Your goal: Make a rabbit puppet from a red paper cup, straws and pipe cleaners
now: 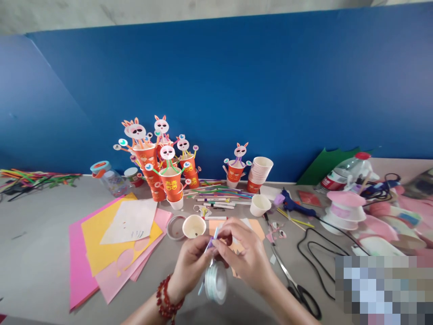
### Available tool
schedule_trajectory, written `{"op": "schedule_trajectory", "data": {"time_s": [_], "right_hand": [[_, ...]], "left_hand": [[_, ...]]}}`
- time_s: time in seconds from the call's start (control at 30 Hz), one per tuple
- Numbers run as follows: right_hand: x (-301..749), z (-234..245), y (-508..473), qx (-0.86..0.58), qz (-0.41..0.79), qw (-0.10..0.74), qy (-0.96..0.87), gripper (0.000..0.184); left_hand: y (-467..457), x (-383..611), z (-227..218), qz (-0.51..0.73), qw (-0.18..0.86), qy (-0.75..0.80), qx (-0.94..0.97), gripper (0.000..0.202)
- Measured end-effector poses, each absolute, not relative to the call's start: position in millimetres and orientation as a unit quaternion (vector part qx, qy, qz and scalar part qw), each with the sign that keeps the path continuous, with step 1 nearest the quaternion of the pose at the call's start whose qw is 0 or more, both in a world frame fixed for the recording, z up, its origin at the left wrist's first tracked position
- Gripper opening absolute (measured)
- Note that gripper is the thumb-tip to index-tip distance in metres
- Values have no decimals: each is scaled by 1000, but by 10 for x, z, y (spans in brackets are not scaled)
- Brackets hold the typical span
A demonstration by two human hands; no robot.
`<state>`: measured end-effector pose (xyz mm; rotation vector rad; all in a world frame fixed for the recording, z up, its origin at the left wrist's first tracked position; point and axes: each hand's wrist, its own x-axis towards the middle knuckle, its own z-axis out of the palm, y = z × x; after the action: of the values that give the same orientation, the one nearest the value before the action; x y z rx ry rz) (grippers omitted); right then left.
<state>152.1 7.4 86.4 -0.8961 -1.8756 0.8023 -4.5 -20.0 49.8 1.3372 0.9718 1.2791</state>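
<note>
My left hand (191,264), with red beads at its wrist, pinches a thin pale blue stick-like piece (216,233) with a small purple part (211,242). On the other side, my right hand (246,253) closes its fingertips on the same piece; fingers hide part of it. Just below the hands is a roll of white tape or ribbon (220,284) with a pale blue-green edge. Beyond my left hand stand a white paper cup (194,226) and a tape roll (176,227). Peach paper (256,229) lies partly under my right hand.
Red cups with rabbit faces (171,184) stand at the back, near stacked cups (261,170). Coloured paper (88,266) lies left. Black-handled scissors (304,298), a blue glue gun (297,205) with its cord, and a bottle (345,174) are on the right.
</note>
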Motion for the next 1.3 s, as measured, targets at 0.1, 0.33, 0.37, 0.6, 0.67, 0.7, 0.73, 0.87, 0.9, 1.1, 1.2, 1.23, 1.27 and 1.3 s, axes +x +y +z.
{"op": "schedule_trajectory", "data": {"time_s": [0.1,0.33,0.37,0.6,0.67,0.7,0.73,0.87,0.9,1.1,1.2,1.23,1.27,1.3], "right_hand": [[1554,767,8,-356,324,463,-744,3],[1540,604,-261,-285,197,436,-830,22],[1524,613,-280,-289,186,431,-835,18],[1551,762,-254,-291,194,437,-829,15],[1607,834,-222,-305,197,410,-837,12],[1635,875,-205,-313,191,396,-842,11],[1660,916,-189,-319,182,381,-849,10],[1708,1033,-133,-324,128,362,-865,8],[1707,1042,-121,-325,116,363,-865,8],[1681,979,-55,-323,98,366,-867,17],[1675,953,-28,-326,104,364,-866,20],[1674,952,-21,-326,107,363,-866,20],[1673,954,-16,-327,109,361,-866,20],[1674,958,-11,-329,111,361,-865,20]], "left_hand": [[-208,-78,522,539,448,434,566,24],[-183,-97,504,560,452,446,532,22],[-181,-95,490,561,456,447,527,23],[-162,-135,385,554,443,480,517,25],[-154,-136,370,552,449,484,509,26],[-152,-132,367,552,457,482,504,27],[-152,-124,367,555,465,478,498,27],[-163,-98,382,556,507,454,477,27],[-167,-97,387,553,518,448,474,28],[-184,-106,406,553,578,405,443,32],[-194,-86,399,560,605,381,418,32],[-199,-76,394,561,616,372,410,30],[-205,-64,389,563,626,362,400,29],[-213,-52,385,565,636,352,391,28]]}}
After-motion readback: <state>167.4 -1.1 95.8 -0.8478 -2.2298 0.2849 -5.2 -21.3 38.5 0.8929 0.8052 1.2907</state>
